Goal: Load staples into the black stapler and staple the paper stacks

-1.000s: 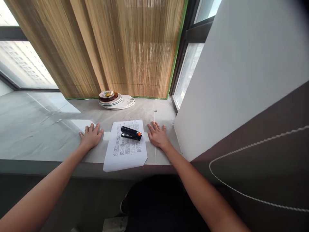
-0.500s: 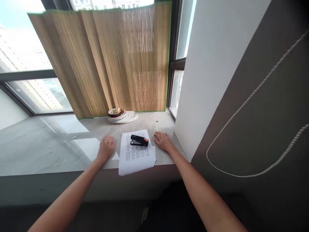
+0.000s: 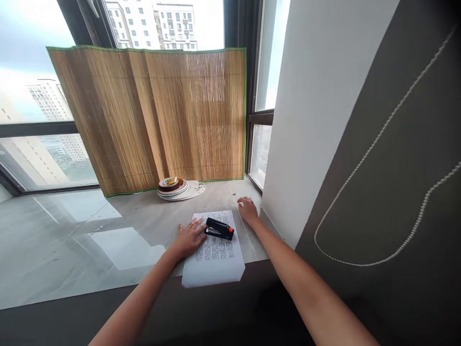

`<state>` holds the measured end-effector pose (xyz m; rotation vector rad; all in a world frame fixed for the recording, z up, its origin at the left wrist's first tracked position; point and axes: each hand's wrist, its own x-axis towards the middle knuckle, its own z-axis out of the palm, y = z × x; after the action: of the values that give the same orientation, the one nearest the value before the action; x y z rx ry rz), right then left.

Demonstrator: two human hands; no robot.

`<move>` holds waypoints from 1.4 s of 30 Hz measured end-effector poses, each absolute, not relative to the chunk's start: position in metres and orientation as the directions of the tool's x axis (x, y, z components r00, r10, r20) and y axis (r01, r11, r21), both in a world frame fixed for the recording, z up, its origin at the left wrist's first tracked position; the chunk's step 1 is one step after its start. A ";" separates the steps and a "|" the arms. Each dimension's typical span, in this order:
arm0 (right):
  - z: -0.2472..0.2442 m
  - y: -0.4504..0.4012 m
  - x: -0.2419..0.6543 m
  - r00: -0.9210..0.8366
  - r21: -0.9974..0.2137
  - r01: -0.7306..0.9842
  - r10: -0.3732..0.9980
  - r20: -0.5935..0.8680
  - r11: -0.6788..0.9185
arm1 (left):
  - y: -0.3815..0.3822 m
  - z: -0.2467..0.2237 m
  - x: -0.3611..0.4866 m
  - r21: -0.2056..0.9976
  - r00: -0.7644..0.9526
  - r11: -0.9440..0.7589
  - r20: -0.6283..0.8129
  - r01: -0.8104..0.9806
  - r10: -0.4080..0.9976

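Note:
My left hand (image 3: 188, 239) lies with spread fingers over the left edge of a printed sheet of paper (image 3: 216, 270). Its fingertips come up to the near left end of a black stapler (image 3: 219, 229) that rests on the print. Whether they touch the stapler I cannot tell. The stapler has an orange-red patch at its right end. To the right of the paper, my right hand (image 3: 248, 210) rests on the ledge, its fingers loosely bent and apart, with nothing held. The sheet's lower part hangs over the ledge's front edge.
A stack of plates (image 3: 173, 188) stands at the back of the stone ledge (image 3: 144, 216), against a bamboo mat (image 3: 173, 120) propped before the window. A white wall column (image 3: 309, 96) rises on the right. Beside it hangs a beaded cord (image 3: 360, 166).
My left hand has moved right from the bare ledge onto the paper, its fingers spreading. My right hand has shifted slightly away from the paper. The camera view has tilted up.

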<state>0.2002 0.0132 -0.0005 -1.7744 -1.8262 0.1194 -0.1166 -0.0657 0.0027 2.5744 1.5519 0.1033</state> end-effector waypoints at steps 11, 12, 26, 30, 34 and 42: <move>-0.008 0.095 0.184 -0.073 -0.348 0.927 0.979 0.193 0.137 | -0.069 0.001 -0.117 0.147 0.466 -0.469 0.057 0.871 0.883; -0.009 0.091 0.187 -0.081 -0.349 0.926 0.979 0.189 0.144 | -0.070 0.001 -0.117 0.148 0.468 -0.472 0.060 0.869 0.882; -0.019 -0.004 0.239 -0.096 -0.480 0.859 0.977 0.190 0.177 | -0.078 0.004 -0.050 0.165 0.466 -0.475 0.092 0.864 0.880; -0.010 -0.012 0.236 -0.082 -0.573 0.783 0.954 0.289 0.241 | -0.085 -0.002 -0.052 0.146 0.395 -0.413 0.135 0.899 0.908; -0.005 -0.031 0.220 -0.111 -0.673 0.649 0.919 0.378 0.356 | -0.083 -0.005 -0.053 0.140 0.328 -0.355 0.183 0.924 0.927; -0.008 -0.071 0.201 -0.401 -0.741 0.362 0.812 0.424 0.566 | -0.073 -0.002 -0.054 0.149 0.326 -0.350 0.165 0.925 0.931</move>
<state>0.2012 -0.0707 -0.0081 -0.9411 -1.9943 0.7094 -0.0545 -0.0727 -0.0022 2.5355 1.7751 0.3451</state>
